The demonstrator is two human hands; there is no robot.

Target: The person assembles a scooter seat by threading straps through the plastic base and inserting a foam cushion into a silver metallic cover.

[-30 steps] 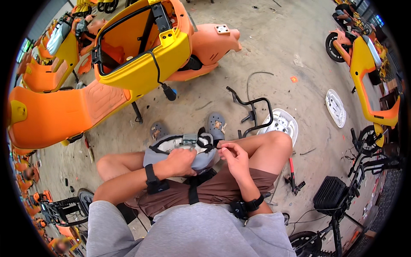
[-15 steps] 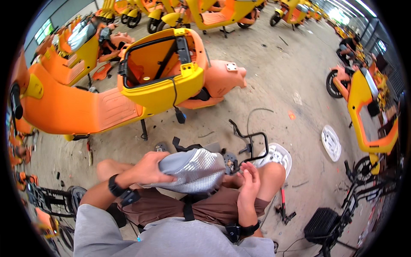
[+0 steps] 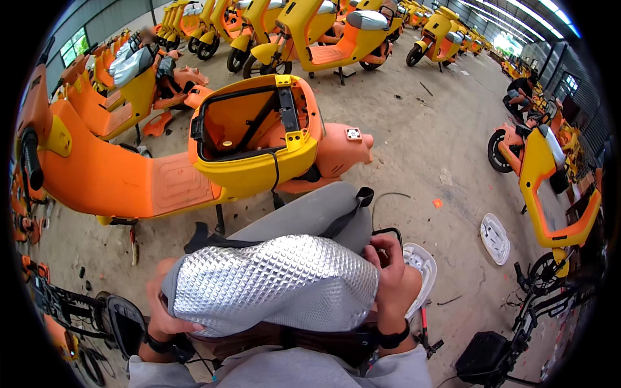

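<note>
Head view: both hands clamped on a grey seat cover [image 3: 304,220] with a silver quilted lining [image 3: 275,284], held up over the lap; left hand [image 3: 162,310] gripping the lower left edge, fingers mostly hidden under the lining, right hand [image 3: 391,271] curled round the right edge near a black strap [image 3: 346,216]. Just beyond, an orange and yellow scooter [image 3: 246,149] with its seat tub open; to the right on the concrete floor [image 3: 420,129], a white oval panel [image 3: 495,238], and another partly hidden behind the right wrist. Further back, rows of matching scooters [image 3: 310,32] and another person [image 3: 524,90] crouched far right.
</note>
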